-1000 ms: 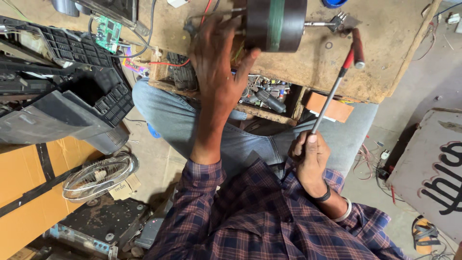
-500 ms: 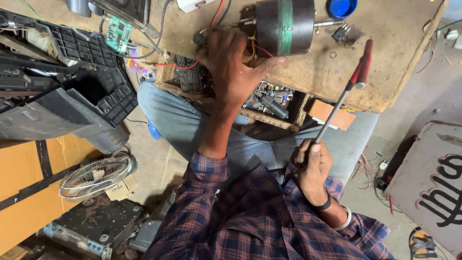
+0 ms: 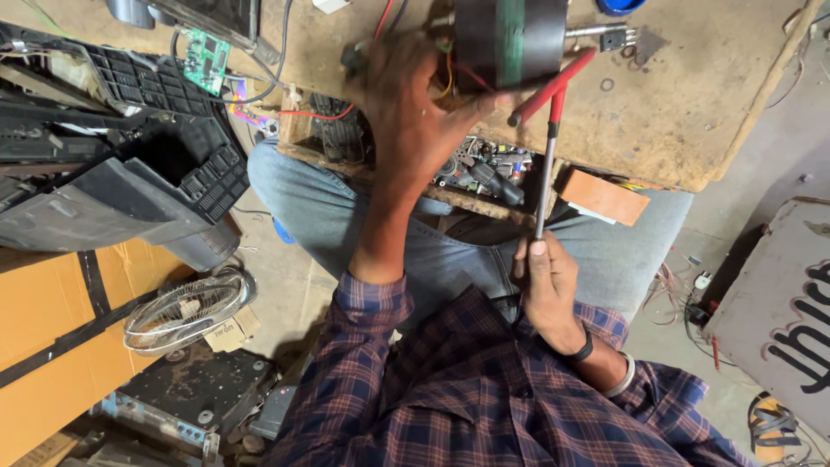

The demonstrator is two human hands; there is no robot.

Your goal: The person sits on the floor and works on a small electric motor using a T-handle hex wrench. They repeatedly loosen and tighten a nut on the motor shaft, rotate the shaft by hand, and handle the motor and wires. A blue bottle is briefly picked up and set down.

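— How far along is the work on the motor (image 3: 510, 39)?

— I'd judge it midway. The round black motor with its green band lies on its side on the worn wooden surface (image 3: 692, 112), at the far edge of view. Its coloured wires are exposed on the left end, so it looks partly opened or at least wired up, but no part lies visibly removed beside it.

— And the hands?

— The left hand (image 3: 406, 112) is spread over the motor's near left end, fingers wide and pressed to the casing to steady it. The right hand (image 3: 546, 290) sits low, over the lap, fingers closed on the metal shaft of a red-handled tool (image 3: 546, 121), held by the tip end. The red handle points up and seems to touch the motor's lower edge.

— So what's left?

— Hard to judge; the tool isn't yet gripped by its handle.

— What can't you make out?

— The top of the motor is cut off by the frame. The left hand hides the wire end. The tool's tip is buried in the right hand, so its kind stays unclear. The parts tray (image 3: 484, 173) under the surface is a blur of small bits.
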